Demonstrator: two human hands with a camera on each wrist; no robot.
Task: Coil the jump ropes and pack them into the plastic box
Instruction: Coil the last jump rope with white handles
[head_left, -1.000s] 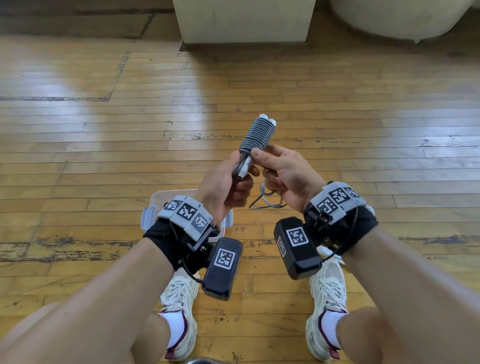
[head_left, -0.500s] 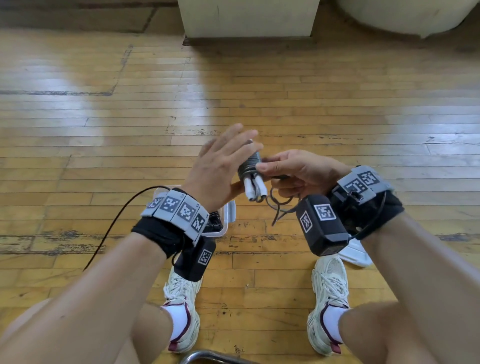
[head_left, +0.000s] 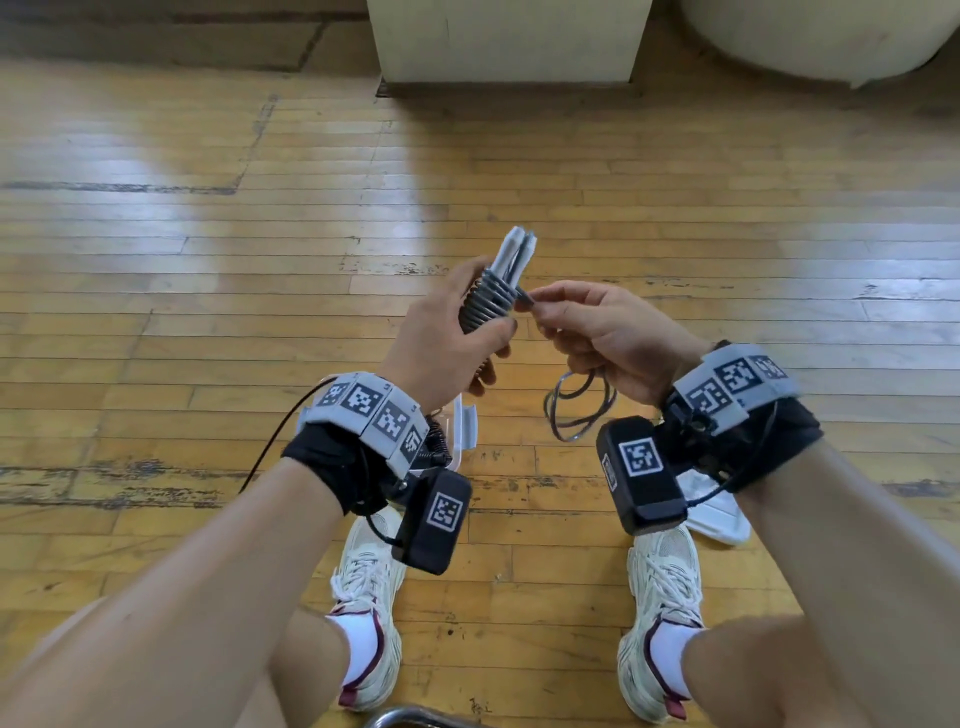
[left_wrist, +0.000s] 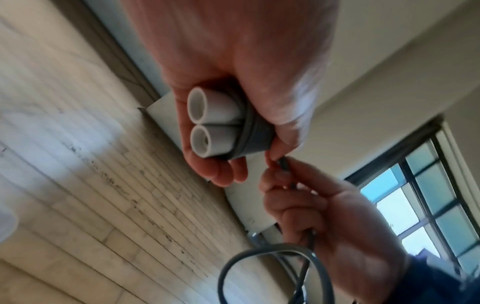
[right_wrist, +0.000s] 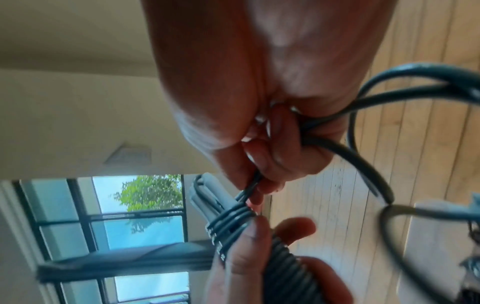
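A: So where's the rope?
B: Left hand grips the wound handles, pointing up and away. Right hand pinches the loose end just beside (box below).

Both forearms out in front, over the knees, wrists level and close together, each with a tagged band and a black camera block slung under it. Left hand is raised, back toward the head camera, fingers and thumb curled round the jump rope bundle; the handles stick up out of the top of the fist. Right hand sits just right of the bundle, palm down. Its thumb and forefinger pinch the cord where it leaves the wraps, and the other fingers curl round the slack loops hanging below the palm. Hands almost touching at the bundle. Bare legs and sneakers below the wrists.
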